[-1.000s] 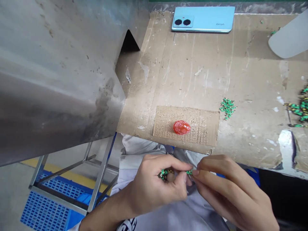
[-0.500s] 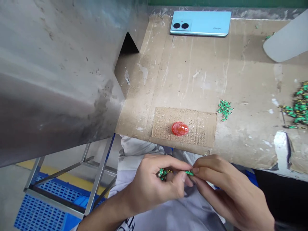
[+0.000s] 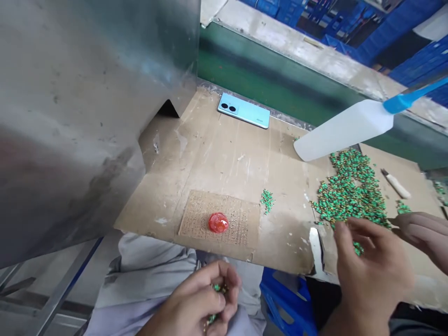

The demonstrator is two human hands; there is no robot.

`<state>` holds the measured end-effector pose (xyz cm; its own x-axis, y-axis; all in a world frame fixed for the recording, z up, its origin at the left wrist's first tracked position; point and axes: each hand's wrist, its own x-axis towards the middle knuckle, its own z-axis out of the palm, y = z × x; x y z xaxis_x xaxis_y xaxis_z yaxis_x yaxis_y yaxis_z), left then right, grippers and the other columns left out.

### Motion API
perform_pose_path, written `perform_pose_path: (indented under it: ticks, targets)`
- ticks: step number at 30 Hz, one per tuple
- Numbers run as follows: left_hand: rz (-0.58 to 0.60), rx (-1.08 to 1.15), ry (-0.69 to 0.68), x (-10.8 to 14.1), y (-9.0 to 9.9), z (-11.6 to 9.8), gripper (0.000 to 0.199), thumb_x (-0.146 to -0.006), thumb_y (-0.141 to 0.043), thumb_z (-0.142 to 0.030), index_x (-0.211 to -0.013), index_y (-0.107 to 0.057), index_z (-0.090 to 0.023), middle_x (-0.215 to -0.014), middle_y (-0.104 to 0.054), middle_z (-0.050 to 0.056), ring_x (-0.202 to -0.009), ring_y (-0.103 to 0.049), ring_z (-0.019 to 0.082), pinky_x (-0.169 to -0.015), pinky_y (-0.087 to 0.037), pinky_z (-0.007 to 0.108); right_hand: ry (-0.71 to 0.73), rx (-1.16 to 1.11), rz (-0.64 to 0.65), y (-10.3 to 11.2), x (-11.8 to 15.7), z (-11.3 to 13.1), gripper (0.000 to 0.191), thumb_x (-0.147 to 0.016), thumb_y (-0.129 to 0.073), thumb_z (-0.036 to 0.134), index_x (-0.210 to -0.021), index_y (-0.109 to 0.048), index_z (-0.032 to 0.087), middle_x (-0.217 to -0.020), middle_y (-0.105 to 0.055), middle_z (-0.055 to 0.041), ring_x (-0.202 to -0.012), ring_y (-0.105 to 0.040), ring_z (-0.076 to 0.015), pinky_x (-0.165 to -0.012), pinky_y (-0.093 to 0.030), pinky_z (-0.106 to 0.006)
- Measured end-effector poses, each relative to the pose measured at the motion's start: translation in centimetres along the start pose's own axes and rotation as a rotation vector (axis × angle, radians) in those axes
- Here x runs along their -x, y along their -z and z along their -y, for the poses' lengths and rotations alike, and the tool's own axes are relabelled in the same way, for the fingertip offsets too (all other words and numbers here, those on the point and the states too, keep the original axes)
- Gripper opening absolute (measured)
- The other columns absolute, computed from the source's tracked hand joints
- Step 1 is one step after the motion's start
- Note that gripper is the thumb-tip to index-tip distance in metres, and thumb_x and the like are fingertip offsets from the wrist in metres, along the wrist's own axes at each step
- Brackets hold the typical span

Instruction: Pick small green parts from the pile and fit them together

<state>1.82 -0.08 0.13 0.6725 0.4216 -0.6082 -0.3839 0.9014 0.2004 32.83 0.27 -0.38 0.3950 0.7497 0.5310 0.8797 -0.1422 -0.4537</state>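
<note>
Hundreds of tiny green pieces (image 3: 350, 196) heaped just beyond the open, spread right hand (image 3: 371, 270); a few more clenched in the curled left hand (image 3: 206, 298). Light, loose, easily scattered: pinch singly between fingertips.

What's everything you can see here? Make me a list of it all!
Metal hood: one, grey, filling the left side
Bench top: one, brown cardboard, across the middle
Phone: one, pale blue, far edge of the bench
Scoop: one, white with blue handle, above the heap
Heap of small pieces: one, green and yellow, right of the bench
Small pile of pieces: one, green, mid-bench
Knife: one, pale handle, far right
Pad: one, tan, near edge
Blob: one, shiny red, on the pad
Crate: one, blue, under the bench
Crates: many, blue, far background
Co-worker's hand: one, right edge
Trousers: one pair, pale grey, bottom
Left hand: one, curled around green pieces, bottom middle
Right hand: one, open over the heap
</note>
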Motion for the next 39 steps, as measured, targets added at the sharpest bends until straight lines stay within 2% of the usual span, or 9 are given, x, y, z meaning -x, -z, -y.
perform_pose_path:
  ticks: [3, 8, 11, 14, 17, 20, 27, 32, 39]
  targets:
    - [-0.015, 0.060, -0.005, -0.2, 0.0, 0.0, 0.020, -0.088, -0.083, -0.022, -0.104, -0.076, -0.013, -0.094, -0.070, 0.007, -0.080, -0.067, 0.013, -0.065, -0.044, 0.020, 0.027, 0.183, -0.051, -0.3, -1.0, -0.5, 0.025, -0.098, -0.072, 0.038, -0.112, -0.074, 0.017, -0.088, -0.065, -0.0065, -0.067, -0.057, -0.0205, -0.074, -0.051, -0.041]
    - [0.001, 0.001, -0.085, -1.0, 1.3, 0.9, 0.038, -0.090, -0.085, -0.044, -0.108, -0.065, -0.017, -0.097, -0.079, 0.011, -0.075, -0.078, 0.019, -0.052, -0.047, 0.018, 0.299, -0.013, 0.234, -2.9, -0.5, 2.1, 0.015, -0.103, -0.064, 0.030, -0.104, -0.074, 0.018, -0.099, -0.070, -0.0092, -0.082, -0.066, -0.0220, -0.078, -0.054, -0.038]
    - [0.051, -0.082, -0.056, -0.9, 1.9, 0.8, 0.051, -0.090, -0.076, -0.066, -0.100, -0.057, -0.020, -0.079, -0.080, 0.007, -0.038, -0.056, 0.008, -0.034, -0.024, 0.015, 0.367, -0.007, 0.353, -4.7, -0.7, 2.9, 0.021, -0.106, -0.059, 0.032, -0.108, -0.075, 0.018, -0.103, -0.072, -0.0105, -0.096, -0.070, -0.0262, -0.086, -0.055, -0.042]
    - [0.059, -0.201, -0.052, -0.2, 1.9, 0.2, 0.051, -0.097, -0.064, -0.070, -0.094, -0.057, -0.019, -0.055, -0.063, -0.004, -0.032, -0.026, 0.001, -0.033, -0.013, 0.016, 0.376, 0.019, 0.437, -5.6, -1.2, 2.8, 0.026, -0.108, -0.054, 0.035, -0.108, -0.075, 0.019, -0.104, -0.074, -0.0103, -0.098, -0.070, -0.0270, -0.089, -0.055, -0.043]
    - [0.028, -0.141, -0.085, 0.0, 1.5, -0.1, 0.048, -0.094, -0.072, -0.064, -0.092, -0.061, -0.017, -0.059, -0.055, -0.006, -0.043, -0.033, 0.003, -0.039, -0.019, 0.015, 0.385, 0.013, 0.466, -6.0, -1.6, 2.5, 0.027, -0.109, -0.052, 0.035, -0.105, -0.074, 0.020, -0.102, -0.075, -0.0097, -0.096, -0.071, -0.0261, -0.089, -0.055, -0.042]
    - [0.058, -0.041, -0.121, -0.5, 1.4, 0.4, 0.047, -0.088, -0.081, -0.055, -0.100, -0.066, -0.013, -0.072, -0.067, 0.001, -0.053, -0.048, 0.006, -0.043, -0.027, 0.016, 0.408, 0.009, 0.471, -6.2, -2.1, 1.9, 0.024, -0.106, -0.056, 0.036, -0.100, -0.072, 0.020, -0.096, -0.074, -0.0090, -0.089, -0.069, -0.0256, -0.084, -0.054, -0.042]
    - [0.149, -0.080, -0.216, -1.1, 2.0, 0.6, 0.040, -0.096, -0.076, -0.052, -0.091, -0.057, -0.017, -0.094, -0.082, 0.014, -0.050, -0.061, 0.008, -0.040, -0.031, 0.018, 0.304, -0.084, 0.429, -3.5, -0.8, 3.9, 0.011, -0.102, -0.061, 0.026, -0.093, -0.067, 0.024, -0.082, -0.066, -0.0058, -0.070, -0.060, -0.0216, -0.069, -0.048, -0.038]
    - [0.108, -0.270, -0.201, -0.3, 1.7, 0.0, 0.029, -0.100, -0.070, -0.042, -0.101, -0.066, -0.014, -0.084, -0.077, 0.009, -0.048, -0.052, 0.006, -0.042, -0.031, 0.018, 0.540, -0.425, 0.675, -0.4, 3.4, 7.8, 0.015, -0.095, -0.071, 0.015, -0.107, -0.071, 0.025, -0.093, -0.071, -0.0050, -0.076, -0.068, -0.0219, -0.067, -0.053, -0.036]
    - [-0.083, -0.752, -0.377, 0.8, 0.9, -0.6, 0.021, -0.103, -0.058, -0.030, -0.094, -0.069, -0.016, -0.081, -0.077, 0.007, -0.059, -0.058, 0.012, -0.056, -0.047, 0.023, 0.610, -0.500, 0.877, -0.5, 4.6, 9.4, 0.020, -0.101, -0.067, 0.013, -0.119, -0.071, 0.019, -0.105, -0.072, -0.0083, -0.091, -0.072, -0.0209, -0.076, -0.059, -0.031]
